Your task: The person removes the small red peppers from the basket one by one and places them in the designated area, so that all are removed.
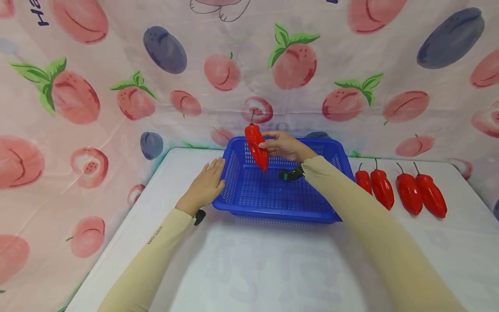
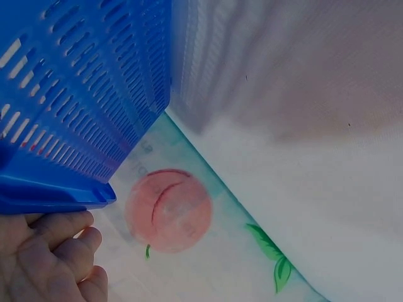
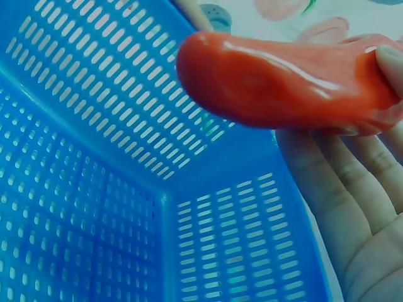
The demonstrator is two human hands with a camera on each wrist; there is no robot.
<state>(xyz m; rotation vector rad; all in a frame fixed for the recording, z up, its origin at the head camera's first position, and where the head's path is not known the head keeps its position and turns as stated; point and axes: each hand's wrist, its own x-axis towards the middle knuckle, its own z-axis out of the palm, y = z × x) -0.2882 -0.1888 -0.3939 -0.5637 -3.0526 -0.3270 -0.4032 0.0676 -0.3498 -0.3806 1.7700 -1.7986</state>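
Note:
My right hand [image 1: 286, 146] pinches a shiny red pepper [image 1: 255, 145] between thumb and fingers. The pepper hangs tilted over the blue plastic basket [image 1: 280, 213], its thin stem pointing up and its rounded tip down. In the right wrist view, the thumb lies on top of the pepper [image 3: 271, 82] and the fingers pass beneath it. At the basket's left rim, my left hand [image 1: 205, 185] touches the edge with its fingers extended. The left wrist view shows those fingertips [image 2: 79, 220] against the underside of the rim, beside the slotted wall [image 2: 94, 94].
Several more red peppers [image 1: 408, 193] lie in a row on the white table [image 1: 273, 268], right of the basket; my right sleeve [image 1: 362, 216] passes in front of one. A fruit-printed cloth [image 1: 187, 130] hangs along the back and left. A black wrist device [image 1: 292, 173] shows beneath the right wrist.

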